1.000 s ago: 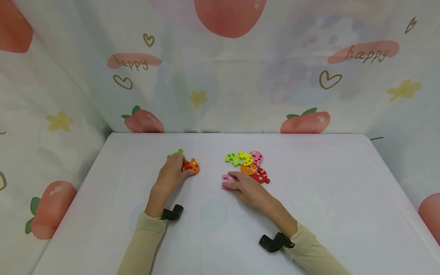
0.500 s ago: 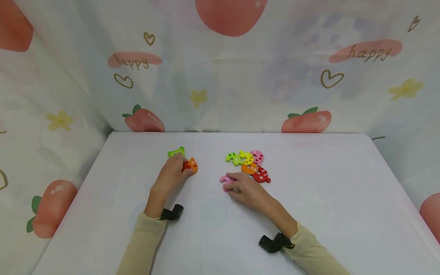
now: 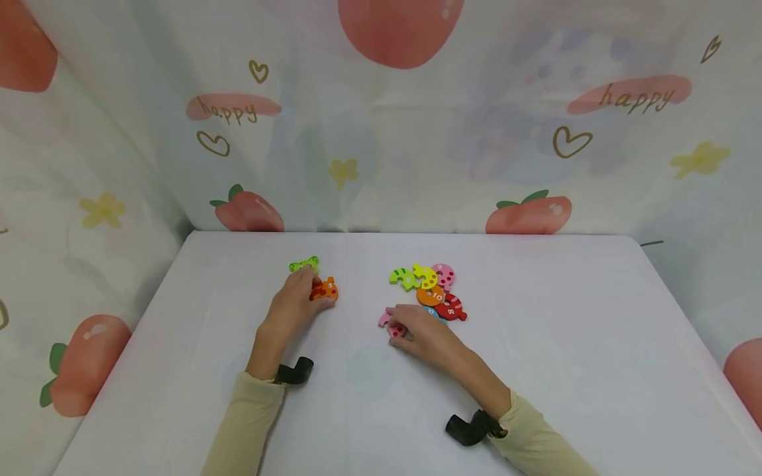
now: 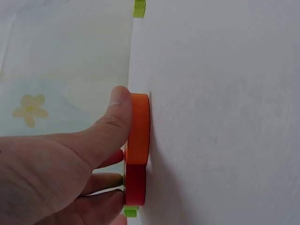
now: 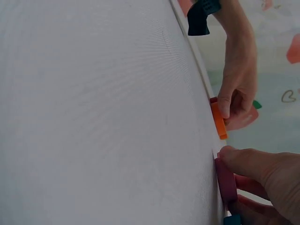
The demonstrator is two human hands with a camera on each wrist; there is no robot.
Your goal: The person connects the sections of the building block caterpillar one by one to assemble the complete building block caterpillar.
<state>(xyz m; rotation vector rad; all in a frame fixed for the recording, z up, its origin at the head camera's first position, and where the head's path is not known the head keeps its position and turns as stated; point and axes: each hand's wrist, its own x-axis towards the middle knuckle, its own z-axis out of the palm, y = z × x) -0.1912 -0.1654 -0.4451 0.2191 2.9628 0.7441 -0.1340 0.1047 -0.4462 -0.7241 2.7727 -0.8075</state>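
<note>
Head: we logged the right hand (image 3: 428, 336) pinching the pink piece (image 3: 397, 330) on the table (image 3: 595, 344). Left wrist: left hand (image 4: 61, 164) touched the orange piece (image 4: 139, 129) and red piece (image 4: 136, 185); gripped or pressed, we couldn't tell. Right wrist: we judged pink light, stiff, best held by its edges.

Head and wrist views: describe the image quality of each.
Head view: soft, fairly even light, no strong glare on the table, the 10 on one orange piece readable; left wrist view: a soft shadow on the table beside the other orange piece and the red piece; right wrist view: fine ripple lines across the table, the pink piece looking dark.
</note>
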